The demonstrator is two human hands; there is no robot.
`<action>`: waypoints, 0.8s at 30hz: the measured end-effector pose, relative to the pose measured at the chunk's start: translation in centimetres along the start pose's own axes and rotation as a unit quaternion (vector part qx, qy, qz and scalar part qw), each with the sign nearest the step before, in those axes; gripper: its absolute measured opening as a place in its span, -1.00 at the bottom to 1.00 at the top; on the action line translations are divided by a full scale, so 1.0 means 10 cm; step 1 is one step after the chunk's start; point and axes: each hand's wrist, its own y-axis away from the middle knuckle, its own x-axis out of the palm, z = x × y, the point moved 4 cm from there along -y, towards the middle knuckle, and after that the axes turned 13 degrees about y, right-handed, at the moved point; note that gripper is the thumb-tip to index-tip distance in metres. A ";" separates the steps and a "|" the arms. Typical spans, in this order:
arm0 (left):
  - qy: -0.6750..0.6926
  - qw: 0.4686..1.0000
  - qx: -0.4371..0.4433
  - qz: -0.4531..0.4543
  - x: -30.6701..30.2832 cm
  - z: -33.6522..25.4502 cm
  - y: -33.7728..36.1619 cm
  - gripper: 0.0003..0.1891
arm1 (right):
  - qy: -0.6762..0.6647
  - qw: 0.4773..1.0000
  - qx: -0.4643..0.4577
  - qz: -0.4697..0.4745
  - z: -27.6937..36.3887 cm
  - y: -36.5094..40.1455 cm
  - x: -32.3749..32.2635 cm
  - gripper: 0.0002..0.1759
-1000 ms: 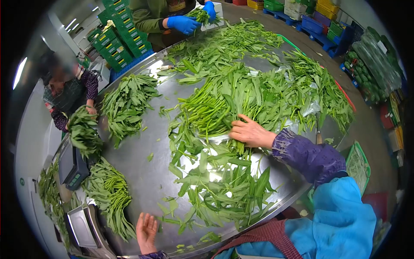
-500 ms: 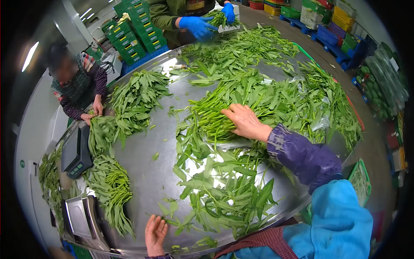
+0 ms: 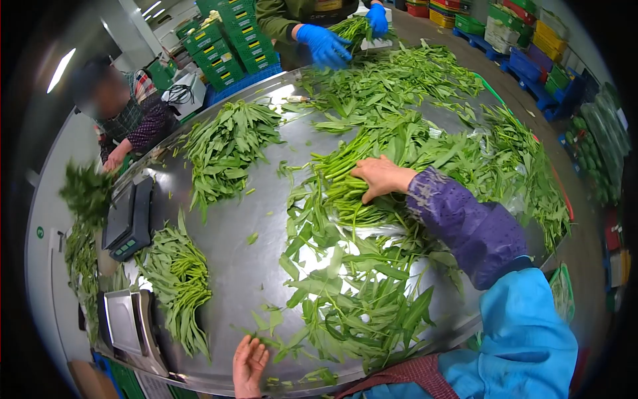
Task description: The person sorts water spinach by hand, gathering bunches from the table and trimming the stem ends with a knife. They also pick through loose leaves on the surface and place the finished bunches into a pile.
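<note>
My right hand [image 3: 384,177] lies over a pile of water spinach stems [image 3: 345,171], with thumb and fingers closed around some of them. The stems point left and their long leaves spread away to the right. Low at the table's near edge is my left hand [image 3: 250,366], palm up with its fingers loosely apart. Its fingertips are right at a thin leafy sprig [image 3: 266,338]. Between my two hands, loose water spinach leaves [image 3: 362,299] lie scattered over the shiny metal table [image 3: 232,272].
Water spinach bunches [image 3: 178,282] lie to the left, beside two scales [image 3: 127,219]. One co-worker at the far left swings a bunch [image 3: 88,193]; another wears blue gloves [image 3: 324,46] and holds greens across the table. Green crates [image 3: 229,50] are stacked behind.
The view has shifted slightly. The co-worker on the left has lifted a bunch from the table and moved it left past the scale. My right hand has closed lower onto the stems.
</note>
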 end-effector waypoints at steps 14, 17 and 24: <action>-0.005 1.000 0.005 0.007 0.34 0.09 0.11 -0.61 | -0.438 0.875 0.022 -0.206 -0.83 0.62 -0.54 -0.58; -0.054 0.997 0.011 0.056 0.86 0.22 0.09 -0.62 | -0.406 0.882 0.034 -0.237 -0.84 0.73 -0.61 -0.59; -0.509 0.645 0.363 0.439 2.88 0.95 0.40 -0.49 | -0.324 0.916 0.008 -0.238 -0.54 0.83 -0.67 -0.62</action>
